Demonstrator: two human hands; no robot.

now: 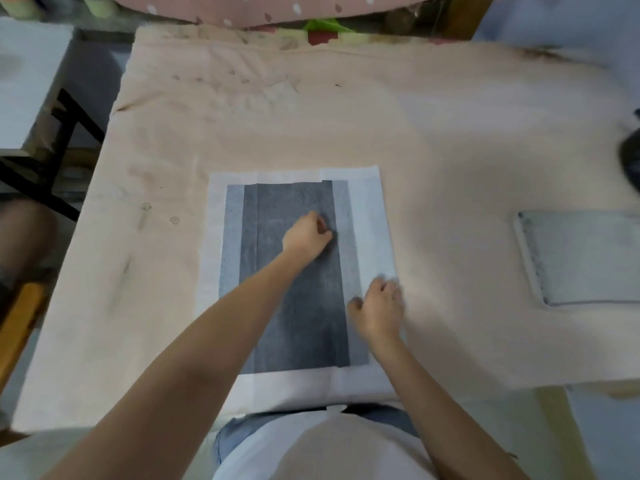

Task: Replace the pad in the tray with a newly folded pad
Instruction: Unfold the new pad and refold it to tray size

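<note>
Large rectangular pad point(294, 271), white border around a dark grey centre, lies flat on the peach cloth-covered table point(242, 133), near edge right in front of the person. Grey centre shows lengthwise bands: darker wide strip in the middle, lighter grey strips left and right, white margins outside those

Left hand point(306, 235) sits on the dark centre strip, upper-middle of the pad, arm reaching diagonally across from lower left. Fingers curled in, fingertips down on the surface near the right edge of the dark strip; looks like a pinch on the pad material, but too blurred to confirm what's between the fingers

Right hand point(379, 306) is at the pad's right side, over the boundary between light grey strip and white margin, lower half. Fingers blurred, loosely bent, resting on or just above the margin; can't tell whether it has a grip on the edge

Pale grey-white rectangular tray point(581, 258) with a lining inside sits on the same table far right, well apart from the pad, partly cut off by the frame edge

Dark object point(630, 157) at the right edge, too blurred to identify. Black-framed white table point(31, 81) to the left of the work table
</note>
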